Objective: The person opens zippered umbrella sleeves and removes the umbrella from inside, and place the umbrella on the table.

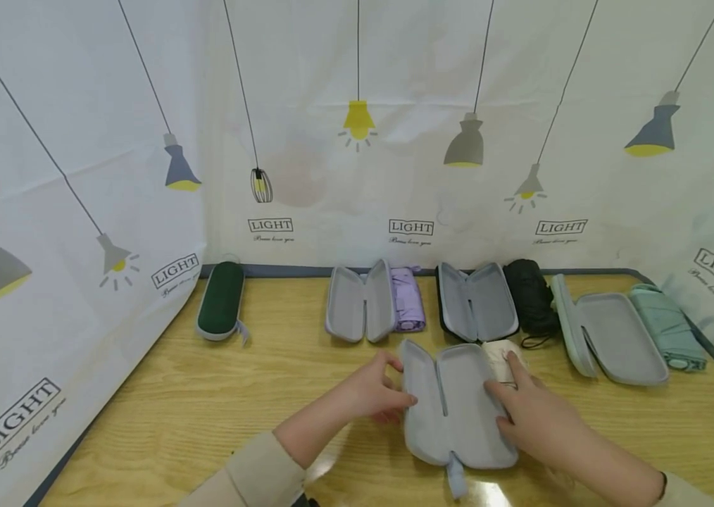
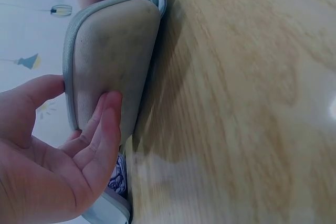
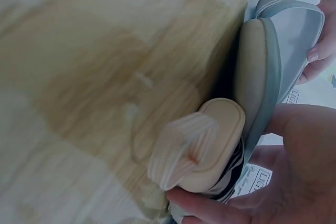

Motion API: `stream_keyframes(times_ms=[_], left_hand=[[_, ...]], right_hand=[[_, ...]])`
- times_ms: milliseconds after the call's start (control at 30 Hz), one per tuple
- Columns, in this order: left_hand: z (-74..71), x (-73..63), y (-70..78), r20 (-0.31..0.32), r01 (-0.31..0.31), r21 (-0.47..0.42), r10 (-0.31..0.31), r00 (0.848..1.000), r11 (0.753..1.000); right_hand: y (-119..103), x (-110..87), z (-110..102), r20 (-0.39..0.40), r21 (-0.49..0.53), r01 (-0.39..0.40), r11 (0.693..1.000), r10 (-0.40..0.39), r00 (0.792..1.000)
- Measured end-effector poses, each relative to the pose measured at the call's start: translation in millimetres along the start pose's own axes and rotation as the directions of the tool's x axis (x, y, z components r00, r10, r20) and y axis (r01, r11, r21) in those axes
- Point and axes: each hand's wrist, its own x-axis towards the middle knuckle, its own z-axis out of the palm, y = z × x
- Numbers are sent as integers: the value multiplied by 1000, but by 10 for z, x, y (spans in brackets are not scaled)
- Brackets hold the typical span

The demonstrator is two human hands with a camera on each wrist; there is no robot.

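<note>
A grey-lined zip case (image 1: 467,401) lies spread open near the front, its pull strap towards me. My left hand (image 1: 370,391) pinches its left half: in the left wrist view the thumb meets the rim and fingers press the beige outer shell (image 2: 118,45). Against the case's right side sits a cream folding umbrella (image 1: 498,359), whose peach handle end (image 3: 223,124) and striped wrist loop show in the right wrist view. My right hand (image 1: 543,419) holds case edge and umbrella together, with fingers over the rim and one on the umbrella.
Behind stand open cases beside folded umbrellas: a grey case (image 1: 347,310) with a lilac umbrella (image 1: 408,299), a black-edged case (image 1: 490,303) with a black umbrella (image 1: 529,296), a mint case (image 1: 626,341) with a mint umbrella (image 1: 667,327). A closed green case (image 1: 220,299) lies at left.
</note>
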Motion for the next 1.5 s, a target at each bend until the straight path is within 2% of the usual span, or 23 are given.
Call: stream_keyframes(times_ms=[300,567,767,967,1167,1500], left_hand=[[184,71,-22,36,6,17,-7,999,1000],[367,188,13,33,-2,87,-1,999,996],[466,297,38,29,-11,142,7,1000,990],[567,404,77,8,-7,139,6,1000,990],[636,490,116,-11,2,117,-1,1000,993],[706,621,129,-39,13,109,-8,999,994]], right_hand=[[255,-139,-41,7,16,22,1000,-22,1000],[490,-186,-84,53,47,-24,999,21,998],[630,-193,-130,44,-26,-28,999,29,999],[754,-176,-140,2,-88,-11,996,12,1000],[835,-142,-194,15,-57,-42,997,43,999],[954,-85,-188,24,-12,-28,1000,29,999]])
